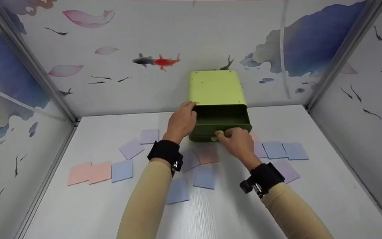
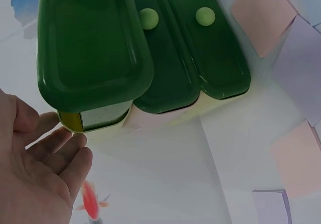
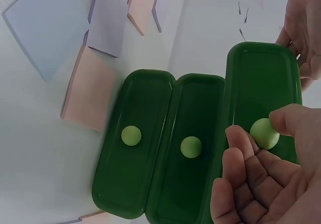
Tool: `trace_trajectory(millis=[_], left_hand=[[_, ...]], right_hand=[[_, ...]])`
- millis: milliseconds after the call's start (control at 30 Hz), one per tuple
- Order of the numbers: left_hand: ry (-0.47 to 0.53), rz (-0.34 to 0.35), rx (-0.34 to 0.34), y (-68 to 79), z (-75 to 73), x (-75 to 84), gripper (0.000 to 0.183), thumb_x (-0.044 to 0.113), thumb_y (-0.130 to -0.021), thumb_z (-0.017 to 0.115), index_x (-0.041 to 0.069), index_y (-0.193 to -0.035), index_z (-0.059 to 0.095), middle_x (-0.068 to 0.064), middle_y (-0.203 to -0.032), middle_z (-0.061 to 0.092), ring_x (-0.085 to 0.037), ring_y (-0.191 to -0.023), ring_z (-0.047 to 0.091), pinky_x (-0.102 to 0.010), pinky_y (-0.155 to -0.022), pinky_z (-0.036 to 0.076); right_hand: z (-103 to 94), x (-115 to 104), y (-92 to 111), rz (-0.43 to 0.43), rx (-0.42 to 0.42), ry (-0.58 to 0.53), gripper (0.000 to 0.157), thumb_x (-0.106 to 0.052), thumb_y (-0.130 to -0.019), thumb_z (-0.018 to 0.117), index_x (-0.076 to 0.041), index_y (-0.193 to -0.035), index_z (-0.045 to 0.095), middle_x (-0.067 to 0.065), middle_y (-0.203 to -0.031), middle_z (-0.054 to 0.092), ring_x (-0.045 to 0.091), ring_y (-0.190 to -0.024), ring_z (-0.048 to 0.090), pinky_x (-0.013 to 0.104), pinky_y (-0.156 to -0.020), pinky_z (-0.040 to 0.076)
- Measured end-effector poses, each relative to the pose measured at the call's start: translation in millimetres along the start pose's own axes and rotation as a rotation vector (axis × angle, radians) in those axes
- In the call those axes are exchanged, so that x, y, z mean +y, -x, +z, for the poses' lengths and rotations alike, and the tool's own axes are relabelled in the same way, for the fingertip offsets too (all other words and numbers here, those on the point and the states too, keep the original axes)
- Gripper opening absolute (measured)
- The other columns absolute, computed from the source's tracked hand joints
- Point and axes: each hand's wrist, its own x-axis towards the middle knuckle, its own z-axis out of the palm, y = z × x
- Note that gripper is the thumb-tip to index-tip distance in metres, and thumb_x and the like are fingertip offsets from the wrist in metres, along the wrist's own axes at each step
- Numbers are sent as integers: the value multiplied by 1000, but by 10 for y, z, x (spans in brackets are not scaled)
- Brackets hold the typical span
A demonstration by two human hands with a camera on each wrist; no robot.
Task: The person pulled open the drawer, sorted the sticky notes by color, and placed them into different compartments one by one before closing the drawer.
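A small yellow-green cabinet point(image 1: 216, 88) with three dark green drawers stands by the back wall. Its top drawer point(image 3: 263, 76) is pulled partway out, and the part of its inside seen in the head view holds nothing visible. My right hand point(image 1: 239, 144) pinches the round light-green knob point(image 3: 264, 133) of that drawer between thumb and fingers. At the cabinet's upper left edge, my left hand point(image 1: 181, 122) touches the casing with extended, slightly bent fingers. Below, the middle drawer point(image 3: 188, 184) and the bottom drawer point(image 3: 130, 179) are closed, each with a similar knob.
Thin square pieces lie scattered over the white table point(image 1: 211, 215): pink point(image 1: 100, 172), blue point(image 1: 205, 177) and purple point(image 1: 132, 149) ones. Some overlap, and several sit under or beside the forearms. Printed panels with fish and petals point(image 1: 166, 61) enclose the table's back and sides.
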Motion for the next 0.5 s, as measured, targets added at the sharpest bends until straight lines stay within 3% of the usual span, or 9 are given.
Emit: trace_trajectory(millis=[267, 500], left_hand=[[2, 13, -7, -10, -9, 5, 45, 18, -105, 30, 12, -148, 43, -6, -154, 41, -25, -142, 39, -40, -115, 36], [-4, 13, -24, 10, -20, 2, 45, 17, -105, 31, 11, -148, 42, -7, -155, 39, -25, -143, 38, -40, -115, 36]], right_hand=[[-11, 27, 117, 39, -13, 10, 50, -45, -90, 64, -17, -54, 43, -5, -52, 36, 14, -49, 39, 26, -47, 27], [3, 53, 223, 2, -12, 1, 46, -44, -91, 63, -16, -55, 63, -1, -58, 65, 14, -49, 47, 26, -48, 32]])
